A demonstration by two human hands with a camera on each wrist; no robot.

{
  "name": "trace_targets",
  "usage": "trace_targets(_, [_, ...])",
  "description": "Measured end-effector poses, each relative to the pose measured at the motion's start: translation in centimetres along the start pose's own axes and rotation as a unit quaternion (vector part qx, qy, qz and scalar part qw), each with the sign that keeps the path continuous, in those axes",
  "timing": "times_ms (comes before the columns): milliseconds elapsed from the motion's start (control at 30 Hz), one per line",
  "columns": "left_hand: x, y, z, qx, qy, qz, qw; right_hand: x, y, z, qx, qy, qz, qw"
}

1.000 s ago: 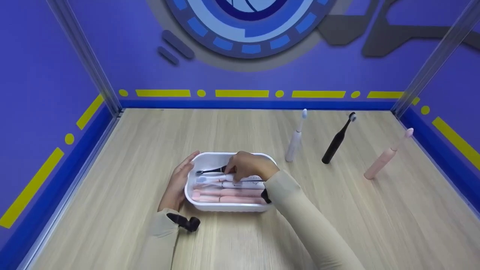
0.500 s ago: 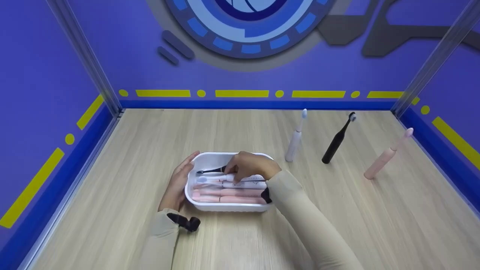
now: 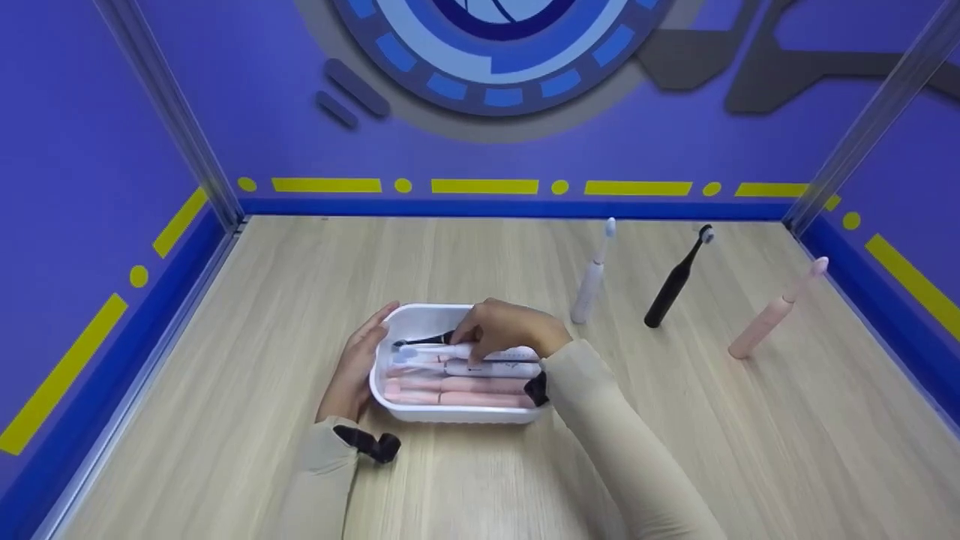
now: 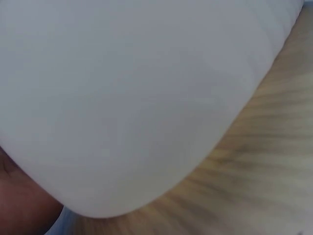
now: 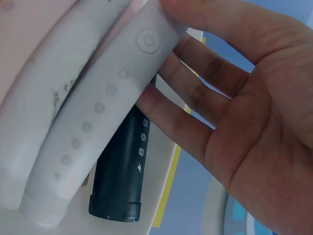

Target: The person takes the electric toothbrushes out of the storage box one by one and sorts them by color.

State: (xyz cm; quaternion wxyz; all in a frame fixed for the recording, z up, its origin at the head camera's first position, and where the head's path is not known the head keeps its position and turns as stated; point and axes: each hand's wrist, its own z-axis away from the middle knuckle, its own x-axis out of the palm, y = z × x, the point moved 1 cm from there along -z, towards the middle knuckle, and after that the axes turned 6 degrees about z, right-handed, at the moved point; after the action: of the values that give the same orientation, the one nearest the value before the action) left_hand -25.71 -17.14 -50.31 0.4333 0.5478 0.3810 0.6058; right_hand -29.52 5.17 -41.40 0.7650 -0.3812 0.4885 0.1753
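Observation:
My right hand [image 3: 514,328] reaches into a white plastic basket [image 3: 450,415] and pinches a white electric toothbrush [image 5: 100,107] by its handle between thumb and fingers. A black electric toothbrush [image 5: 117,181] lies just behind that one, partly hidden by my hand in the head view. On the near side lie a second white toothbrush [image 3: 495,369] and pink toothbrushes [image 3: 487,385]. My left hand [image 3: 354,379] rests with extended fingers along the basket's left end. In the left wrist view the basket wall [image 4: 122,98] fills most of the picture.
Three electric toothbrushes stand upright on the wooden table [image 3: 300,300] to the right: a white one [image 3: 589,289], a black one [image 3: 670,291] and a pink one [image 3: 763,326]. Blue-purple panels [image 3: 480,161] close off the back and both sides.
My right hand has shifted slightly right, and the white toothbrush it pinches has moved a little away from the second white one. My left hand and the basket stay put.

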Motion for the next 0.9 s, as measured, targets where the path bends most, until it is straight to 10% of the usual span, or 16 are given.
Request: trace_targets(900, [0.0,0.1,0.0,-0.008,0.002,-0.005,1.0000,-1.0,1.3,1.9,-0.021,0.052,-0.047,0.9973])
